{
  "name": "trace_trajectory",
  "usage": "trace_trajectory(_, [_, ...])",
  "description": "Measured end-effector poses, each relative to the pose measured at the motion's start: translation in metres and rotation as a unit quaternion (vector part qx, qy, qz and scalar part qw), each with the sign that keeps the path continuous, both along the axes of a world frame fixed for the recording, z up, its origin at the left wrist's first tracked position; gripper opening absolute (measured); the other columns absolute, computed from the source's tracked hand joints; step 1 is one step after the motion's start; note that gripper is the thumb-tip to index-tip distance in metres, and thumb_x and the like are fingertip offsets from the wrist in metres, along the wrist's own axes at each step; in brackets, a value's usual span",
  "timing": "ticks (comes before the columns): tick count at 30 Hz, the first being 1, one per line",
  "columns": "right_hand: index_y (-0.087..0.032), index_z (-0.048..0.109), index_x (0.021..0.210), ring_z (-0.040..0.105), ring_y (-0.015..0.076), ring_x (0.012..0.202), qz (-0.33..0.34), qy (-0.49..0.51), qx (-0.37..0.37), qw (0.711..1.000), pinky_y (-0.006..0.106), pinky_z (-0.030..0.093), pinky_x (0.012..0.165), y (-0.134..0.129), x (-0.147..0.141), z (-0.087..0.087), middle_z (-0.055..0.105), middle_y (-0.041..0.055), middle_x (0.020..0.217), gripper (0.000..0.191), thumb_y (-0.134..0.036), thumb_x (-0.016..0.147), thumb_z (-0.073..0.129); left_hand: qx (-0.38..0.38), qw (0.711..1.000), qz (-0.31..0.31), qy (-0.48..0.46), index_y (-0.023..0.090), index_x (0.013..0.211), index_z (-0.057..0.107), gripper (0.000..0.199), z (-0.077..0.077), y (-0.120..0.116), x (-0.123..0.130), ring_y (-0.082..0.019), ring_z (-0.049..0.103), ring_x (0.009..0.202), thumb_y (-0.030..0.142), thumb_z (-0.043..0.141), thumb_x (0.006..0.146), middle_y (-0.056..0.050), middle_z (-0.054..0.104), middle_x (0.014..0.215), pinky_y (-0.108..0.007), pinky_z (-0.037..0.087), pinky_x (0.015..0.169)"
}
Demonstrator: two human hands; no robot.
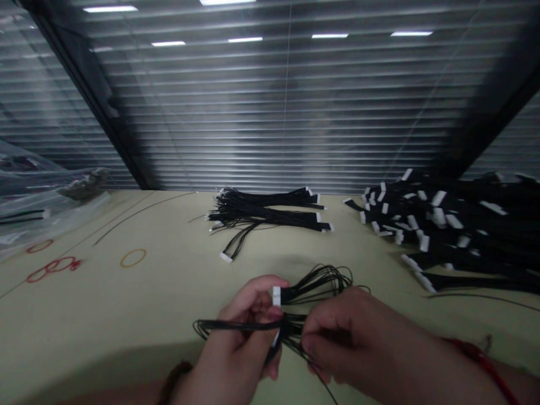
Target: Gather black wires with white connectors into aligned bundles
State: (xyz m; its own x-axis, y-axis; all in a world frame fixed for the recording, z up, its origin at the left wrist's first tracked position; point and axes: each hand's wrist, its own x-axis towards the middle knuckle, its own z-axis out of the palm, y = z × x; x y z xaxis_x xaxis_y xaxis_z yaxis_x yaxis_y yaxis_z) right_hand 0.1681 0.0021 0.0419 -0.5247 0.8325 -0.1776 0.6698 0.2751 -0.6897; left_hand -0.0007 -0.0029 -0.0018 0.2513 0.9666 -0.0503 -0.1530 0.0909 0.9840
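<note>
Currently, your closed left hand (pixel 238 337) grips the black wire bundle (pixel 316 284) while your right hand (pixel 348 337) pinches its strands; the bundle lies crosswise above the table (pixel 105 315), white connector (pixel 276 296) pointing left.

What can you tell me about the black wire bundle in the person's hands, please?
The black wire bundle is many thin wires, looped loosely at the far side. A white plastic connector shows at its middle, and another white piece below it. The left hand and right hand both grip it.
</note>
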Motion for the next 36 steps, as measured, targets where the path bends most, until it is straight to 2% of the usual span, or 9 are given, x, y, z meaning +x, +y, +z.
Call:
trace_trajectory(3, [-0.016,0.060,0.059,0.039,0.0043,0.046,-0.010,-0.008,-0.019,1.000,0.016,0.024,0.043,0.0004,-0.0003,-0.0001,0.049,-0.0051,0.049,0.023,-0.014,0.074,0.043,0.008,1.000,-0.007,0.003,0.022,0.099,0.052,0.015,-0.0022,0.0003,-0.0007,-0.003,0.038,0.039,0.022,0.051,0.084,0.007,0.048,0.060,-0.013,0.029,0.035])
trace_trajectory(6, [-0.016,0.056,0.056,0.038,0.0036,0.047,-0.002,-0.012,0.028,1.000,0.016,0.025,0.046,-0.0006,-0.0012,-0.0005,0.046,-0.0060,0.048,0.022,-0.013,0.074,0.043,0.004,1.000,-0.003,-0.004,0.022,0.100,0.052,0.016,-0.0039,0.0009,-0.0014,-0.003,0.038,0.038,0.020,0.051,0.084,0.007,0.048,0.060,-0.013,0.031,0.035])
trace_trajectory(10, [-0.019,0.061,0.061,0.046,0.0049,0.053,-0.012,-0.016,0.082,0.996,0.017,0.031,0.053,-0.0023,-0.0020,-0.0034,0.056,-0.0065,0.055,0.017,-0.012,0.071,0.048,-0.001,1.000,-0.004,-0.020,0.022,0.098,0.053,0.017,-0.0035,0.0009,-0.0013,-0.003,0.038,0.038,0.019,0.052,0.082,0.007,0.047,0.059,-0.013,0.030,0.034])
trace_trajectory(14, [-0.020,0.063,0.064,0.050,0.0052,0.054,-0.020,-0.015,0.061,0.998,0.017,0.033,0.053,-0.0026,-0.0010,-0.0045,0.059,-0.0070,0.058,0.017,-0.010,0.066,0.049,-0.001,1.000,0.005,-0.023,0.022,0.097,0.053,0.019,-0.0016,0.0007,0.0002,-0.002,0.038,0.037,0.017,0.054,0.079,0.008,0.046,0.058,-0.013,0.029,0.034])
trace_trajectory(19, [-0.017,0.058,0.062,0.043,0.0048,0.050,-0.012,-0.013,0.027,0.999,0.016,0.028,0.046,0.0000,0.0010,0.0017,0.052,-0.0061,0.053,0.018,-0.012,0.072,0.045,0.002,1.000,0.000,-0.014,0.021,0.096,0.053,0.016,0.0005,0.0001,0.0007,-0.003,0.039,0.037,0.018,0.053,0.080,0.008,0.046,0.057,-0.013,0.030,0.034])
trace_trajectory(25, [-0.017,0.054,0.063,0.040,0.0050,0.050,-0.009,-0.009,0.051,0.999,0.017,0.027,0.046,0.0001,0.0037,0.0030,0.049,-0.0065,0.054,0.018,-0.015,0.078,0.045,0.000,1.000,-0.003,-0.009,0.021,0.097,0.052,0.017,0.0001,-0.0017,-0.0001,-0.003,0.038,0.038,0.020,0.053,0.081,0.007,0.047,0.059,-0.013,0.030,0.034])
trace_trajectory(29, [-0.019,0.055,0.064,0.044,0.0056,0.052,-0.018,-0.014,0.104,0.994,0.019,0.028,0.050,-0.0032,0.0064,0.0020,0.052,-0.0070,0.057,0.018,-0.015,0.080,0.047,-0.001,1.000,-0.007,0.001,0.021,0.095,0.053,0.014,0.0021,-0.0015,0.0009,-0.004,0.038,0.038,0.022,0.054,0.081,0.007,0.046,0.058,-0.014,0.029,0.034])
trace_trajectory(33, [-0.019,0.053,0.065,0.045,0.0061,0.052,0.001,0.000,0.170,0.985,0.020,0.029,0.052,-0.0064,0.0078,0.0000,0.053,-0.0078,0.058,0.017,-0.011,0.078,0.047,0.001,1.000,-0.011,0.005,0.021,0.095,0.054,0.014,0.0044,-0.0009,0.0007,-0.004,0.037,0.038,0.024,0.054,0.082,0.007,0.046,0.058,-0.014,0.029,0.034])
trace_trajectory(36, [-0.020,0.055,0.066,0.048,0.0090,0.057,-0.002,-0.015,0.220,0.975,0.023,0.033,0.056,-0.0081,0.0079,-0.0012,0.056,-0.0060,0.062,0.015,-0.012,0.077,0.049,0.003,1.000,-0.013,0.005,0.021,0.095,0.054,0.014,0.0049,-0.0001,0.0004,-0.004,0.038,0.038,0.024,0.055,0.081,0.007,0.046,0.059,-0.014,0.030,0.034])
